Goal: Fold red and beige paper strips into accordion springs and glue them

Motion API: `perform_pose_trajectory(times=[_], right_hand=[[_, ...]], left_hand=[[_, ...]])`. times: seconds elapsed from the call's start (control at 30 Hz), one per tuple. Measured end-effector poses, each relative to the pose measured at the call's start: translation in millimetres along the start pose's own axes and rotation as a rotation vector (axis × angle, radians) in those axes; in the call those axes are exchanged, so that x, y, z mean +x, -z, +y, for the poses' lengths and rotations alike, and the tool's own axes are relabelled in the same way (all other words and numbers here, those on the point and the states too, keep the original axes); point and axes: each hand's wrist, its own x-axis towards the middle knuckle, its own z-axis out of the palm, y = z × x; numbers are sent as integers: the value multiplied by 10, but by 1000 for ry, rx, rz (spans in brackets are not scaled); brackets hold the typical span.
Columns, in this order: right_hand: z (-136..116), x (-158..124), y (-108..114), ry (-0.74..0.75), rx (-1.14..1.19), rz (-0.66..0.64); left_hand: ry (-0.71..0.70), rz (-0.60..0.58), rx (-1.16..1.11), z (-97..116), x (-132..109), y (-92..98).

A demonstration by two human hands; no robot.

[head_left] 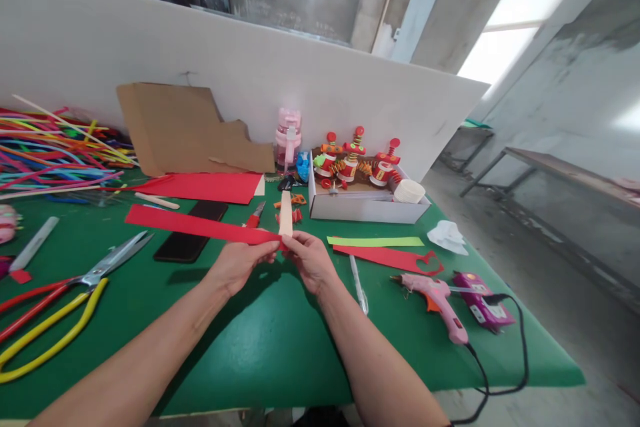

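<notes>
My left hand (243, 265) is closed in a pinch on a long red paper strip (195, 223), which stretches out to the left over a black phone (187, 240). My right hand (310, 257) is also closed, its thumb and fingers pinching a flat wooden craft stick (285, 213) at its lower end. There the strip's right end meets the stick, with a bit of red showing at the fingertips. Whether the paper is stuck to the wood or only pressed on it, I cannot tell. Just beyond the hands lies a red utility knife (255, 215).
Large scissors (95, 273) lie at left, near colourful pipe cleaners (55, 147). A white box (367, 209) holds several red figures. At right are green (375, 241) and red paper pieces, a pen (359, 285) and a corded pink glue gun (435, 297).
</notes>
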Motion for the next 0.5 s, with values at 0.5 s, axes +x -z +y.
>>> perform_pose_trajectory(times=[0.5], right_hand=[[-2,18,5,99,-154,61]], left_hand=[[-25,-67,147,-9,-7,-3]])
